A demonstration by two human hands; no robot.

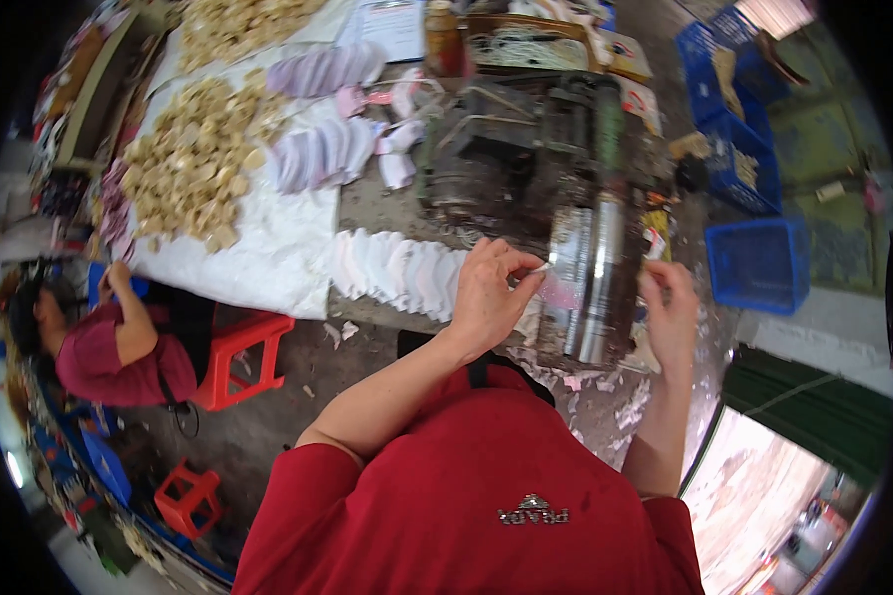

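Note:
My left hand (491, 293) is at the front left of a dark, worn machine (491, 149), beside its shiny metal roller (603, 268). Thumb and forefinger pinch a thin pale piece, of which only a bit shows. A pinkish flat piece (563, 293) lies against the bright metal plate beside the roller, near those fingertips. On the machine's right side, my right hand (671, 297) is raised with its fingers curled together; whatever it may hold is hidden. Left of my left hand, a row of overlapping white and pale pink curved pieces (397, 273) lies along the table edge.
Lilac curved pieces (322, 154) and a heap of yellowish pieces (193, 159) lie on a white sheet (268, 268). Blue crates (757, 266) stand at right. A person in a maroon shirt (124, 352) sits left, near a red stool (248, 362). Scraps (625, 407) litter the floor.

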